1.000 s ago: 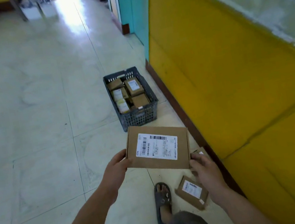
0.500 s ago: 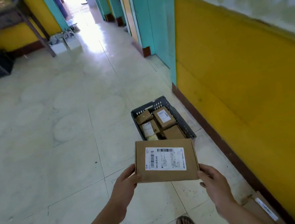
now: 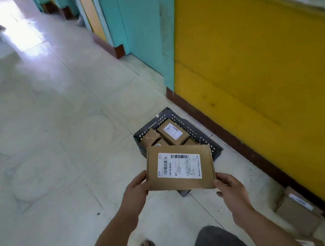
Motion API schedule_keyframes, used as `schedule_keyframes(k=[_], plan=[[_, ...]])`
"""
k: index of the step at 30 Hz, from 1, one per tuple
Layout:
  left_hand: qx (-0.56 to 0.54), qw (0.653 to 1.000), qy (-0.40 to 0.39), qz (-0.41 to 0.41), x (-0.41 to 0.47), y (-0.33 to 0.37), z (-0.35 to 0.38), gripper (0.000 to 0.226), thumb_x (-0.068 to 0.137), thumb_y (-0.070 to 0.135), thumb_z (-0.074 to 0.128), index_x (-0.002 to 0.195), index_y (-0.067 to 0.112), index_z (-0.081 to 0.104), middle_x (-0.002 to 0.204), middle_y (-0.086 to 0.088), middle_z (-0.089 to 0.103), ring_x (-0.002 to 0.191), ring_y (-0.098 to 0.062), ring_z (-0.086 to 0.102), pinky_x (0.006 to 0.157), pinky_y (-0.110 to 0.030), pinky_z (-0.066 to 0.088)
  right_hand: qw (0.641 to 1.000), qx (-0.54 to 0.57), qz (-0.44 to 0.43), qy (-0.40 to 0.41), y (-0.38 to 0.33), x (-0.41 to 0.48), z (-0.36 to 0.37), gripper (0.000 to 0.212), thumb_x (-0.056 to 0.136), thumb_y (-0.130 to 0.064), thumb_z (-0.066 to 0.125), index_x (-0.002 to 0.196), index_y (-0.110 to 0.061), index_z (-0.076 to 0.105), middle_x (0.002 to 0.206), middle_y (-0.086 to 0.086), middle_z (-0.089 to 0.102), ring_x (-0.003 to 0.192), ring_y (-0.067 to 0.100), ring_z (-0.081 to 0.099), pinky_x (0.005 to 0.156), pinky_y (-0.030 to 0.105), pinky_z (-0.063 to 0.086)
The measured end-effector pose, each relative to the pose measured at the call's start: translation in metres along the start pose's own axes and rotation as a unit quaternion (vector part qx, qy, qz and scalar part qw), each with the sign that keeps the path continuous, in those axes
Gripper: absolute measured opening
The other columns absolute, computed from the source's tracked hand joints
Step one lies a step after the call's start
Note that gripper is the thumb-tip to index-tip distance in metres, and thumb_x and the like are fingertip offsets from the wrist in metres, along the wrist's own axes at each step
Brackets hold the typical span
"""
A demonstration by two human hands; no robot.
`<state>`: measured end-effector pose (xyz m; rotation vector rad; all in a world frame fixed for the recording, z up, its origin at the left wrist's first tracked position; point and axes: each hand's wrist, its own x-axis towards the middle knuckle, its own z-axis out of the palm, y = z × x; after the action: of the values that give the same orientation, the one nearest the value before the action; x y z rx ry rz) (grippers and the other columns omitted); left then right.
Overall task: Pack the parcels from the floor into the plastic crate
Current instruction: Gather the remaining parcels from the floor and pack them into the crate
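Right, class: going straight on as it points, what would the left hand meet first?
The left hand, gripping the flat brown cardboard parcel, would probably reach the dark grey plastic crate first; depth is unclear.

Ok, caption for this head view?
Left hand and right hand hold a labelled parcel near the crate beside the wall.

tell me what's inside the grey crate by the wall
A labelled parcel at the back, a plain parcel left of it, corners of others. The held parcel covers the near half of the crate, so that part is hidden.
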<state>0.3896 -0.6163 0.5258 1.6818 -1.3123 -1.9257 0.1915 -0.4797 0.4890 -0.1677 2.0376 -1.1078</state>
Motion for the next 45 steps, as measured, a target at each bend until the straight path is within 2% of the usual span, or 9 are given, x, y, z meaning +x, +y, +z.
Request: schedule_keyframes(k=[8,13,18,25,29,34,39,42,45], plan=[[0.107,0.989,-0.096,-0.022,0.096,0.060,-0.004,0.036,0.085,0.025,0.063,0.121,0.029,0.066,0.115,0.007,0.069,0.112,-0.017,0.058,0.104,-0.037,0.041,0.989,0.049,0.060,0.123,-0.026,0.013,0.035,0.021,0.094,-0.018,0.057,0.085,-0.037,0.061,0.093,-0.014,0.064,0.091,0.016,0.061,0.087,0.039,0.054],[0.120,0.983,-0.129,-0.048,0.153,0.085,0.026,0.021,0.099,0.017,0.049,0.109,0.016,0.068,0.092,0.007,0.073,0.084,-0.004,0.065,0.066,-0.016,0.045,0.982,0.062,0.090,0.153,-0.035,0.051,0.045,0.013,0.096,-0.024,0.055,0.102,-0.035,0.060,0.099,-0.011,0.060,0.098,0.017,0.059,0.091,0.037,0.053],[0.242,0.963,-0.114,-0.037,0.197,0.103,0.042,0.016,0.098,0.021,0.051,0.107,0.023,0.064,0.107,0.001,0.067,0.110,-0.024,0.060,0.100,-0.043,0.045,0.976,0.071,0.135,0.156,-0.046,0.091,0.061,0.022,0.097,-0.023,0.054,0.118,-0.023,0.062,0.107,-0.005,0.059,0.102,0.019,0.059,0.093,0.036,0.052],[0.302,0.930,-0.198,-0.071,0.274,0.113,0.065,0.021,0.084,0.028,0.059,0.102,0.038,0.065,0.105,0.003,0.071,0.103,-0.023,0.065,0.097,-0.049,0.049,0.950,0.138,0.194,0.202,-0.059,0.144,0.093,0.016,0.098,-0.017,0.052,0.102,-0.032,0.059,0.105,-0.005,0.062,0.096,0.017,0.058,0.082,0.028,0.049],[0.358,0.900,-0.231,-0.089,0.342,0.104,0.080,0.021,0.088,0.038,0.053,0.106,0.041,0.062,0.105,0.002,0.069,0.104,-0.027,0.063,0.094,-0.054,0.049,0.926,0.159,0.245,0.239,-0.056,0.189,0.122,0.025,0.098,-0.019,0.051,0.118,-0.027,0.064,0.108,-0.003,0.065,0.091,0.016,0.061,0.064,0.019,0.048],[0.365,0.887,-0.253,-0.127,0.420,0.075,0.107,0.018,0.090,0.029,0.056,0.105,0.036,0.063,0.115,0.000,0.065,0.111,-0.023,0.058,0.099,-0.051,0.044,0.888,0.178,0.308,0.292,-0.017,0.260,0.149,0.020,0.093,-0.024,0.059,0.112,-0.023,0.067,0.109,0.000,0.070,0.094,0.018,0.064,0.079,0.033,0.055],[0.415,0.865,-0.260,-0.105,0.501,0.013,0.139,0.028,0.089,0.027,0.055,0.111,0.042,0.064,0.113,0.004,0.067,0.099,-0.019,0.063,0.091,-0.045,0.050,0.845,0.215,0.349,0.343,0.047,0.338,0.172,0.019,0.091,-0.023,0.060,0.108,-0.026,0.069,0.096,-0.005,0.070,0.078,0.010,0.063,0.057,0.023,0.045],[0.413,0.864,-0.271,-0.094,0.535,-0.025,0.160,0.033,0.094,0.013,0.047,0.118,0.031,0.061,0.102,0.007,0.068,0.086,-0.015,0.059,0.078,-0.032,0.049,0.811,0.259,0.390,0.352,0.084,0.375,0.187,0.019,0.093,-0.022,0.057,0.108,-0.028,0.066,0.093,-0.006,0.067,0.076,0.010,0.062,0.062,0.026,0.053],[0.425,0.866,-0.243,-0.105,0.562,-0.056,0.169,0.038,0.093,0.012,0.047,0.129,0.023,0.054,0.110,0.000,0.068,0.095,-0.022,0.061,0.092,-0.042,0.050,0.775,0.325,0.421,0.342,0.109,0.397,0.200,0.022,0.093,-0.017,0.055,0.104,-0.032,0.066,0.101,-0.004,0.068,0.091,0.019,0.066,0.077,0.038,0.059]])
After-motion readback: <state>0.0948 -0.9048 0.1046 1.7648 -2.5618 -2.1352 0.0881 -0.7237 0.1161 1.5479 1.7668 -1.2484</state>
